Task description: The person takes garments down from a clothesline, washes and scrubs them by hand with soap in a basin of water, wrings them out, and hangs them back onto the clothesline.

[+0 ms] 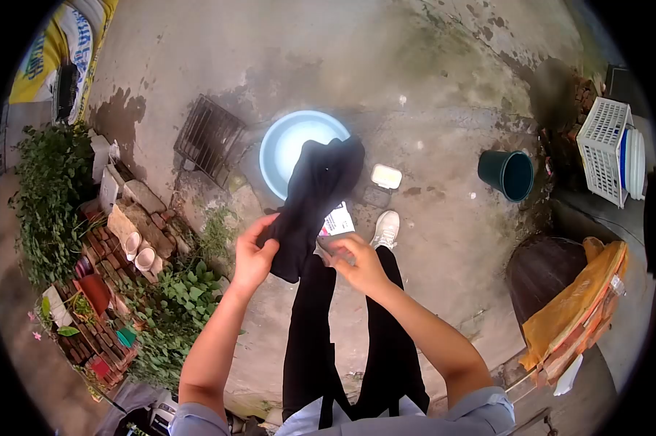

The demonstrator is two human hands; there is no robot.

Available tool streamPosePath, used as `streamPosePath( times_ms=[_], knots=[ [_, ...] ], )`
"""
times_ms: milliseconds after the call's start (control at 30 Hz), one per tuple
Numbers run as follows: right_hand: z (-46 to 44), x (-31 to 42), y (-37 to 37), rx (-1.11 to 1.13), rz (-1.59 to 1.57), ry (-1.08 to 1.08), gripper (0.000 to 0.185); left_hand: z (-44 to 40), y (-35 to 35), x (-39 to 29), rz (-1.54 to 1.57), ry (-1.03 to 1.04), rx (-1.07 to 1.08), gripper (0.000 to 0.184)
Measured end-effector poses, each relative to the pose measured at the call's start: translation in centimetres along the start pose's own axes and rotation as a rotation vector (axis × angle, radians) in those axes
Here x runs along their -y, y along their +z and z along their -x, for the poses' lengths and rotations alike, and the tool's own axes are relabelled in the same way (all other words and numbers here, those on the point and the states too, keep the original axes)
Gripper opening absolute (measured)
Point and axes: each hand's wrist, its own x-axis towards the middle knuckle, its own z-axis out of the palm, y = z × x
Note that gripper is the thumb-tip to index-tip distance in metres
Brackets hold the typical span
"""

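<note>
A black cloth garment stretches from my left hand over the right side of a light blue basin; its exact kind cannot be made out. My left hand is closed on its near left edge, thumb on top. Close to its lower right edge is my right hand, fingers curled in a pinch; what they hold, if anything, is hidden. Just beyond the right hand, a white packet with pink print shows partly behind the cloth. To the basin's right lies a small white box with a yellowish inside.
A metal grate lies left of the basin. Farther right are a dark green bucket and a white plastic crate. Plants and stacked bricks line the left side. My white shoe rests on the concrete.
</note>
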Motion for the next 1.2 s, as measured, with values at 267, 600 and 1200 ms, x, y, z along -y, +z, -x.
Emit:
streamPosePath(
  times_ms=[267,600,1200],
  knots=[
    [-22.5,-18.5,-2.6,-0.072,0.847,-0.202,0.043,-25.4,-3.5,22.4,-0.993,0.358,0.033,0.042],
    [-42.8,-27.0,2.2,0.218,1.744,-0.413,0.098,-36.6,-0.4,40.3,-1.516,0.262,-0.048,0.096],
    [-38.2,-25.4,9.9,-0.287,0.741,-0.97,0.026,-40.4,-4.1,32.8,1.097,-0.348,0.337,0.084]
  ],
)
